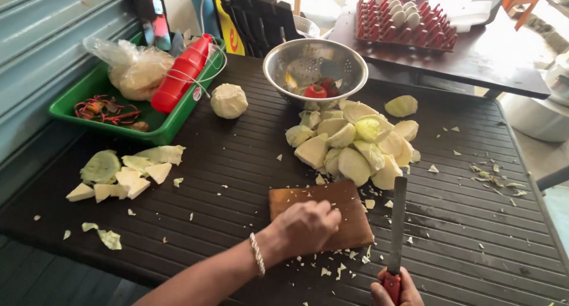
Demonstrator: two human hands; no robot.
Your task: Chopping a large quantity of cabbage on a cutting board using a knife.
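Cutting board, wooden and brown, lies on the dark ribbed table directly ahead of you, its long axis running roughly left to right with a slight tilt. No cabbage sits on its visible surface; only small scraps lie around its lower edge.

Your left hand rests on the board's near portion, palm down, fingers curled loosely together and pressed to the wood. It clamps nothing that can be seen; what lies under the palm, if anything, cannot be told.

Your right hand is at the bottom edge of view, closed around the red handle of a knife. The blade points away from you, nearly upright in the picture, lying just beside the board's right edge and apart from it.

Pile of cabbage chunks lies just beyond the board, up and slightly right of your left hand, the nearest pieces close to the board's far edge. Your left hand is the nearer of the two to that pile.

Beyond the pile stands a metal colander. A peeled cabbage core sits further left, beside a green tray. Outer leaf trimmings lie well apart on the left.
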